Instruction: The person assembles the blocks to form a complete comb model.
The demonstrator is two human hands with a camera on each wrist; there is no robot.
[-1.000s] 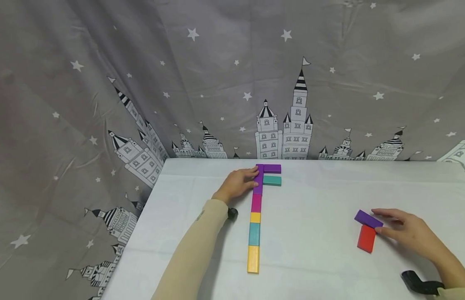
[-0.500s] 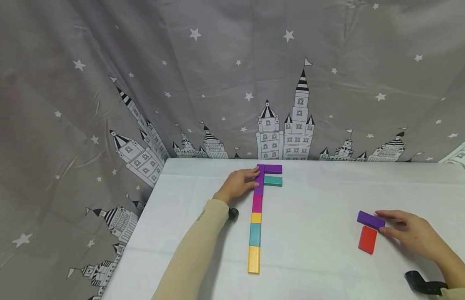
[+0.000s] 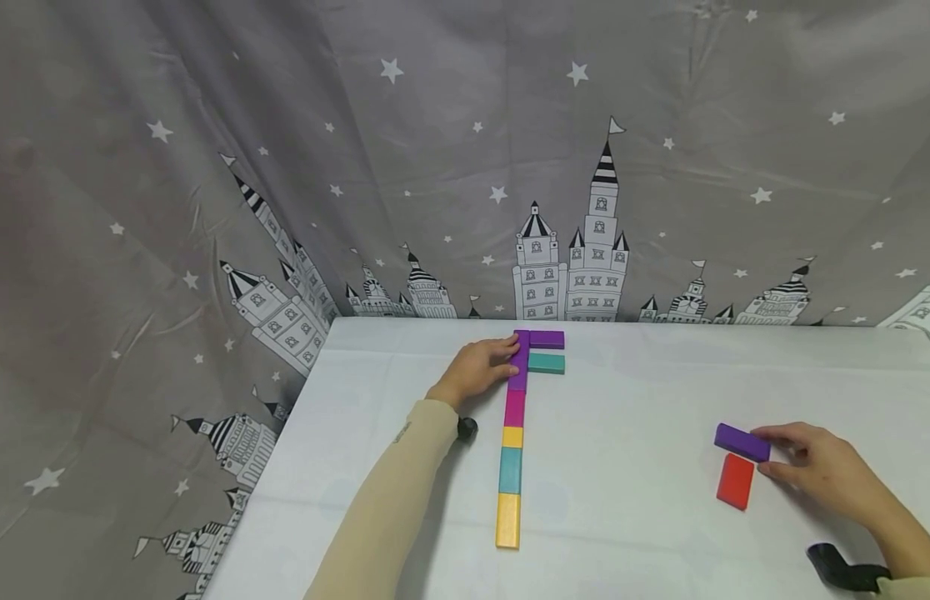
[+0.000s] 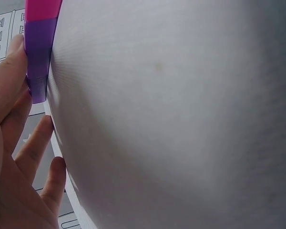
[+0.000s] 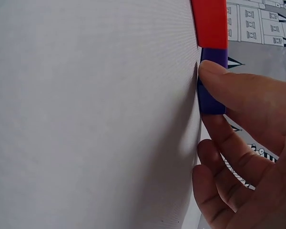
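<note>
In the head view, my left hand [image 3: 476, 371] touches the left side of an upright purple block [image 3: 519, 367] with thumb and fingertips. The left wrist view shows the thumb against the same purple block [image 4: 39, 50], the other fingers spread behind. This block tops a column of a magenta block [image 3: 514, 408], a small yellow block [image 3: 513, 437], a teal block [image 3: 511, 470] and a larger yellow block [image 3: 507, 521]. Over at the right, my right hand [image 3: 828, 467] pinches the right end of another purple block [image 3: 738, 442] between thumb and index finger. A red block [image 3: 735, 481] lies just below it.
A short purple block [image 3: 547, 339] and a green block [image 3: 546, 362] extend rightward from the column's top. The white table [image 3: 622, 450] meets a grey castle-print curtain [image 3: 435, 125] at the back.
My right hand and its purple block have shifted slightly rightward, and a narrow gap now shows between that block and the red one. My left hand stays against the column.
</note>
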